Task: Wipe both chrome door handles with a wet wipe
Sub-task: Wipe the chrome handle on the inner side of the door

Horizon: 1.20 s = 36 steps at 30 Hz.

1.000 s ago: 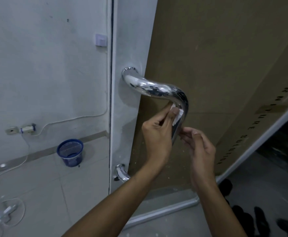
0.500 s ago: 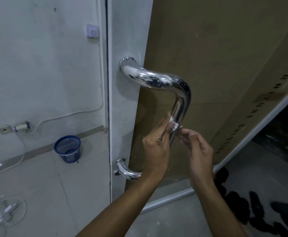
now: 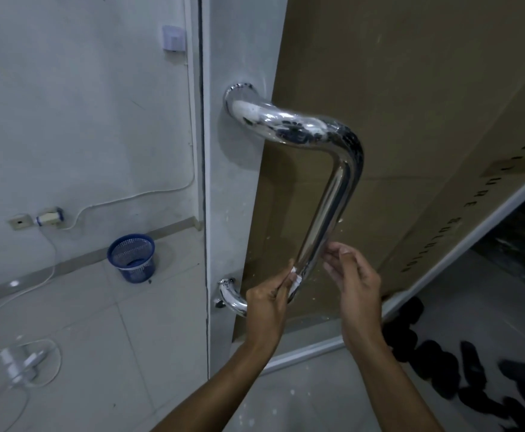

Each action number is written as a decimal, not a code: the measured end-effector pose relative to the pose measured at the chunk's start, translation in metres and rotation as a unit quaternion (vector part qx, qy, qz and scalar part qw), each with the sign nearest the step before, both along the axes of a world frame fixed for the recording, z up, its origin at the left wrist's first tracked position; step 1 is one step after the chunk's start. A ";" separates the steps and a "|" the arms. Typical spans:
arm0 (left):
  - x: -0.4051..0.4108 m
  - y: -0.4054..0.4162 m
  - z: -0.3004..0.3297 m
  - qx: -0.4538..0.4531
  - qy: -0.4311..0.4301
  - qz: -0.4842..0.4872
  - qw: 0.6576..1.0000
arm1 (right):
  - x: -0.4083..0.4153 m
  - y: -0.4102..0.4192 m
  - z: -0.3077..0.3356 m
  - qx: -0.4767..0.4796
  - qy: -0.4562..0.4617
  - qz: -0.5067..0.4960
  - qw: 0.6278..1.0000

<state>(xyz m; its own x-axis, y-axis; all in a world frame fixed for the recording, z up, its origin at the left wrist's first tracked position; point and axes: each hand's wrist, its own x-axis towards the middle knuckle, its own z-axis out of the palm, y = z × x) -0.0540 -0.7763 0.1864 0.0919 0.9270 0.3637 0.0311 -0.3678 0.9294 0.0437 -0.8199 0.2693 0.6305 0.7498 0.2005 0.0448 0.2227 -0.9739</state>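
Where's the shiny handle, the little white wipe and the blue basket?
chrome handle [image 3: 332,198], head view, on the long upright bar.
wet wipe [image 3: 295,279], head view, on the white bit showing at the left hand's fingertips.
blue basket [image 3: 133,258], head view, on its mesh side wall.

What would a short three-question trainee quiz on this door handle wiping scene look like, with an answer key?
1. True or false: the wet wipe is pressed against the lower part of the chrome door handle.
2. Which hand holds the wipe: A) left hand B) right hand C) neither?
3. Fill in: the blue mesh item on the floor by the wall is a ____.

Key: 1 true; 2 A; 3 wastebasket.
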 end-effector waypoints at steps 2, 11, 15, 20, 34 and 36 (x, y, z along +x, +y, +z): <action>0.000 0.000 0.008 0.005 -0.006 -0.001 1.000 | 0.000 0.000 -0.001 -0.002 0.002 0.001 1.000; 0.008 0.000 0.012 0.052 -0.016 0.031 0.998 | 0.003 -0.002 -0.004 -0.002 -0.001 0.013 1.000; -0.007 0.001 -0.024 0.096 0.117 0.019 0.988 | 0.003 -0.001 -0.008 -0.002 0.008 0.012 1.000; -0.018 0.004 -0.040 0.139 0.277 -0.002 0.951 | 0.001 0.001 -0.011 -0.003 0.006 0.007 1.000; -0.038 0.004 -0.020 0.148 0.453 -0.046 0.878 | 0.001 0.001 -0.012 0.007 0.019 0.008 1.000; -0.029 0.004 -0.022 0.090 0.390 -0.048 0.915 | 0.001 0.001 -0.012 0.005 0.018 0.010 1.000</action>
<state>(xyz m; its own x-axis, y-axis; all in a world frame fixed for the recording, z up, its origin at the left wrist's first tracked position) -0.0826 -0.7722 0.1640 0.4658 0.8324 0.3003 0.6184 -0.5489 0.5625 0.0450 -0.8188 0.2573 0.6219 0.7608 0.1856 0.0061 0.2323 -0.9726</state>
